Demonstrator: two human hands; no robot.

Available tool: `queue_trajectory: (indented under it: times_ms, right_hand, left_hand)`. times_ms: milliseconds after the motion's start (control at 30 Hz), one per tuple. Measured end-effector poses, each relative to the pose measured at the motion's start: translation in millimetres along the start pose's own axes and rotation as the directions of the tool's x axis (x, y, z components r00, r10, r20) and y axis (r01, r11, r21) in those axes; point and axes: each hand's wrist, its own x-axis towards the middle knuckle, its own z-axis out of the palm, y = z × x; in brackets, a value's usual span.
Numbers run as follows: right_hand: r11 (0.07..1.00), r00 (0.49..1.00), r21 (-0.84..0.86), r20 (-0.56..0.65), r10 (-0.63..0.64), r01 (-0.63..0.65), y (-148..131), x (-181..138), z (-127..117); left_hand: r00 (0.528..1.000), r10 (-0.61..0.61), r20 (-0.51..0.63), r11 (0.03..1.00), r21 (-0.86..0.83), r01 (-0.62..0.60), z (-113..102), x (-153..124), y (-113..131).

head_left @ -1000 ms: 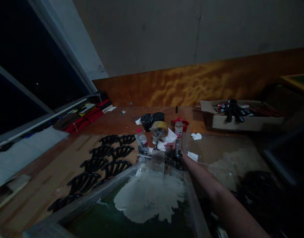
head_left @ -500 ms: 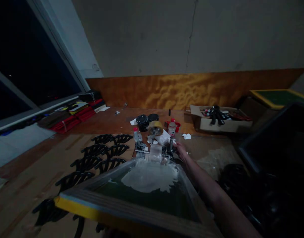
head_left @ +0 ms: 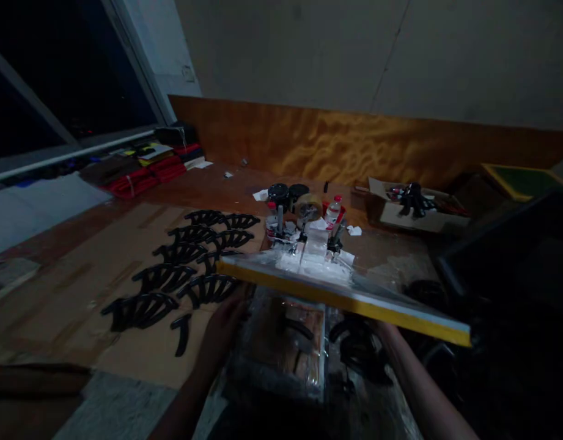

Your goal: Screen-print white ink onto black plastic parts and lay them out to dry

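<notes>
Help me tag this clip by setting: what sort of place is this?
Probably a workshop: black curved parts lie in rows on cardboard, beside a raised, yellow-edged frame, with an open carton farther back.

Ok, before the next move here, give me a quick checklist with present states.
1. Frame raised off the base: ok, tilted above it.
2. Black piece lying under the frame: ok.
3. Left hand's grip: cannot tell, dark and blurred.
4. Right hand's grip: cannot tell, partly hidden by the frame.
5. Lighting: not ok, the right side is very dark.
</notes>
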Motion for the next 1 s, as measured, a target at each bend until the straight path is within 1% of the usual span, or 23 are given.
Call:
queue_trajectory:
  times_ms: [67,100,167,233,300,367,400,433,467,533,600,633,700,767,800,833,867,900,933,967,1000]
  right_hand:
    - [0.998,1.0,-0.055,0.005,0.01,-0.009,-5.4,-32.6,8.3]
    - [0.996,0.999,-0.091,0.032,0.003,0.0,-10.3,-47.0,16.0]
    - [0.985,0.988,-0.157,0.145,-0.046,0.069,-24.6,-72.5,36.9]
    - [0.972,0.956,-0.175,0.276,-0.104,0.157,-42.7,-93.7,62.0]
    - [0.97,0.926,-0.14,0.351,-0.14,0.2,-60.2,-110.1,85.9]
    - [0.98,0.925,-0.078,0.351,-0.144,0.182,-73.0,-122.1,104.4]
    - [0.989,0.935,-0.034,0.332,-0.127,0.146,-77.0,-126.9,111.3]
    - [0.996,0.95,0.025,0.298,-0.093,0.089,-79.6,-131.4,116.7]
    - [0.995,0.965,0.096,0.26,-0.036,0.011,-81.0,-135.9,121.2]
    - [0.951,0.97,0.262,0.22,0.108,-0.166,-81.7,-145.2,128.8]
    - [0.869,0.947,0.397,0.239,0.213,-0.296,-81.7,-154.2,136.9]
    - [0.84,0.934,0.424,0.263,0.244,-0.339,-82.0,-157.8,141.3]
    - [0.817,0.918,0.435,0.287,0.273,-0.379,-83.0,-161.9,149.6]
    - [0.819,0.922,0.433,0.265,0.284,-0.377,-84.5,-161.0,154.6]
    - [0.822,0.926,0.435,0.243,0.287,-0.369,-85.5,-158.8,155.2]
    - [0.825,0.93,0.434,0.222,0.293,-0.363,-86.6,-155.8,154.5]
    - [0.83,0.932,0.426,0.203,0.3,-0.36,-87.9,-152.2,152.7]
    - [0.838,0.933,0.411,0.189,0.307,-0.359,-89.5,-148.2,150.3]
    - [0.847,0.933,0.393,0.182,0.311,-0.359,-91.3,-144.0,147.8]
    - [0.856,0.934,0.375,0.179,0.31,-0.357,-93.5,-139.8,145.8]
    - [0.864,0.935,0.362,0.182,0.304,-0.351,-95.9,-135.7,144.7]
  left_hand:
    - [0.999,0.038,0.021,0.998,-0.055,-0.037,-1.2,4.8,20.4]
    - [0.997,0.055,0.052,0.996,-0.076,-0.051,1.4,4.7,28.4]
    - [0.986,0.09,0.137,0.99,-0.118,-0.074,13.1,-0.3,38.5]
    - [0.958,0.152,0.245,0.979,-0.17,-0.112,30.4,-9.2,40.3]
    - [0.909,0.222,0.351,0.964,-0.217,-0.152,46.7,-18.2,35.5]
    - [0.86,0.26,0.44,0.958,-0.227,-0.174,55.6,-24.0,27.9]
    - [0.845,0.258,0.467,0.96,-0.223,-0.17,56.6,-25.1,24.4]
    - [0.84,0.25,0.481,0.962,-0.218,-0.161,55.5,-25.2,21.7]
    - [0.846,0.241,0.476,0.965,-0.214,-0.155,53.0,-24.5,19.9]
    - [0.875,0.24,0.421,0.964,-0.214,-0.161,45.9,-21.4,18.7]
    - [0.901,0.282,0.328,0.954,-0.194,-0.228,39.8,-18.3,19.1]
    - [0.905,0.313,0.287,0.946,-0.179,-0.27,37.7,-17.1,19.4]
    - [0.892,0.37,0.261,0.928,-0.159,-0.338,34.9,-14.7,20.2]
    - [0.884,0.386,0.265,0.921,-0.164,-0.354,31.9,-10.5,23.3]
    - [0.89,0.384,0.246,0.921,-0.175,-0.349,29.5,-7.1,26.8]
    - [0.902,0.386,0.194,0.916,-0.195,-0.351,26.3,-2.7,32.3]
    - [0.91,0.401,0.1,0.9,-0.226,-0.372,22.3,2.4,39.9]
    - [0.903,0.43,-0.014,0.869,-0.267,-0.417,17.8,7.8,49.6]
    - [0.872,0.474,-0.12,0.818,-0.307,-0.487,13.0,13.1,61.0]
    - [0.826,0.529,-0.197,0.752,-0.341,-0.563,8.2,17.5,73.3]
    - [0.776,0.587,-0.232,0.684,-0.369,-0.629,3.7,20.7,85.7]
